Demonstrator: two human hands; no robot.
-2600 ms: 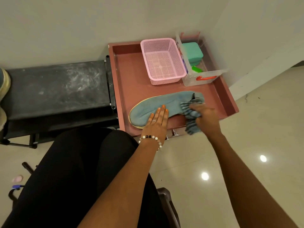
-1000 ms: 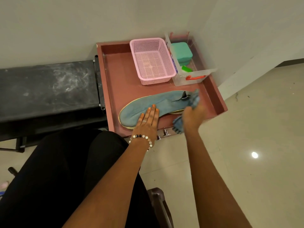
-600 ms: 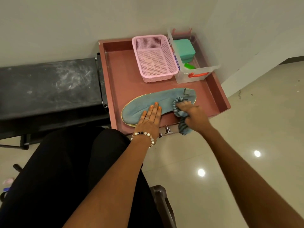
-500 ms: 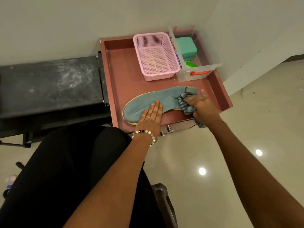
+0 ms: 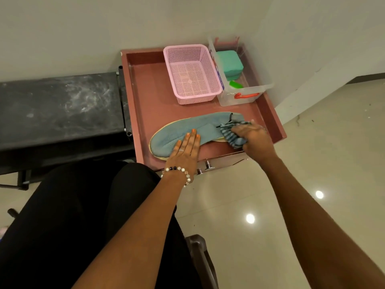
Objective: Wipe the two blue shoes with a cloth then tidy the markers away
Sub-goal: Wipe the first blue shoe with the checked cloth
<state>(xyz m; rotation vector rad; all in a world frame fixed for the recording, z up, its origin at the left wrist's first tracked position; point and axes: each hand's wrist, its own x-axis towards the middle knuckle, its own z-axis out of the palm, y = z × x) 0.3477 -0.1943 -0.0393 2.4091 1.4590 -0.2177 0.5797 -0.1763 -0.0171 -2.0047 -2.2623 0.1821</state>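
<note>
In the head view, the shoe (image 5: 187,130) lies on its side in the tray (image 5: 270,115), pinned near the toe by the flat, straight-fingered left hand (image 5: 185,151). The cloth (image 5: 231,133) is bunched at the heel in the clenched right hand (image 5: 253,140). Firm overlapping strokes toward the toe would likely wipe it best, with the shoe held steady
</note>
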